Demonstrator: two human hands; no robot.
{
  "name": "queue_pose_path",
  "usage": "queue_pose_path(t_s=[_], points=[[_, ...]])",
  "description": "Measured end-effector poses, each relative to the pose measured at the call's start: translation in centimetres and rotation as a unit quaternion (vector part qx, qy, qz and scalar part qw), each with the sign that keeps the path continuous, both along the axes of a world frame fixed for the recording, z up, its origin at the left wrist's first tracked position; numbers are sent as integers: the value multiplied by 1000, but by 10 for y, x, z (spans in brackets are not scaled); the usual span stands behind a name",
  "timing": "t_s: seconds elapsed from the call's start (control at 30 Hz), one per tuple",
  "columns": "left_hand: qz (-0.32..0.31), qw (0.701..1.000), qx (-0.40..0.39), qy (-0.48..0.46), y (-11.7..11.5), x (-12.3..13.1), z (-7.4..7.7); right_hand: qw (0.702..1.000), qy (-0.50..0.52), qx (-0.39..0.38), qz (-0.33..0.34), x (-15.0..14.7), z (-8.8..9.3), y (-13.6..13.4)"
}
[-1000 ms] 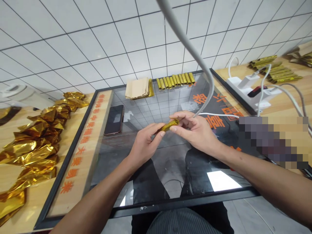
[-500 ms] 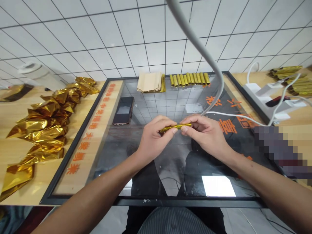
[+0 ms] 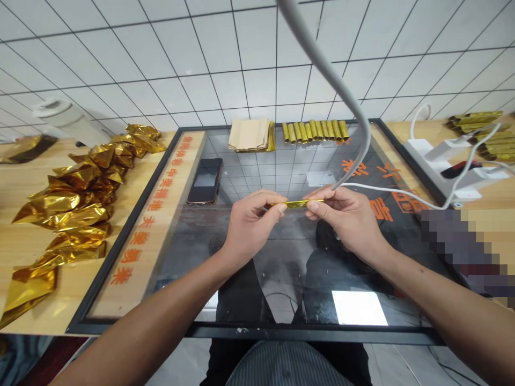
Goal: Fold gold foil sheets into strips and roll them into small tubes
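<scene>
A narrow strip of gold foil paper (image 3: 296,204) is stretched level between my two hands, above the middle of the glass panel (image 3: 249,230). My left hand (image 3: 253,217) pinches its left end between thumb and fingers. At the other end my right hand (image 3: 338,209) pinches it the same way. The fingers cover both ends of the paper. Beyond my hands, by the panel's far edge, lie a row of rolled gold paper tubes (image 3: 315,131) and a stack of brown-backed gold sheets (image 3: 248,134).
Folded gold foil pieces (image 3: 76,198) heap up on the left. A phone (image 3: 205,181) lies on the glass. To the right sit a power strip (image 3: 438,166) with cables and more gold tubes (image 3: 475,126). A thick grey cable (image 3: 341,80) hangs in front.
My hands have moved slightly apart. The gold paper, tilted and roll-like before, now shows as a flatter, level strip with more of it visible between my fingers.
</scene>
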State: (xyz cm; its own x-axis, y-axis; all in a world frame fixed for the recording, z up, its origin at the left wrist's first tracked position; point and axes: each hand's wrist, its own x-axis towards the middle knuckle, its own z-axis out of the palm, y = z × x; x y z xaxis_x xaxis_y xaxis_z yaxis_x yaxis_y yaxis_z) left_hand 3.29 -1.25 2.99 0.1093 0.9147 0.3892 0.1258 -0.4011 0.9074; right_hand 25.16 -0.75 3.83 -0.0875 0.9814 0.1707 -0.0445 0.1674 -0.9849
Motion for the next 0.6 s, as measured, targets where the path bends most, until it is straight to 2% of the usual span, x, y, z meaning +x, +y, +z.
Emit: queue_pose_path(t_s=[0.23,0.4,0.6], points=[[8,993,-99,-65,3,0,8,999,33,-35,-11,3,-1,3],[15,992,-104,-71,4,-2,11,998,31,-49,-7,4,-1,4],[-16,971,-178,-159,12,-6,7,1000,-9,3,6,0,5,1]])
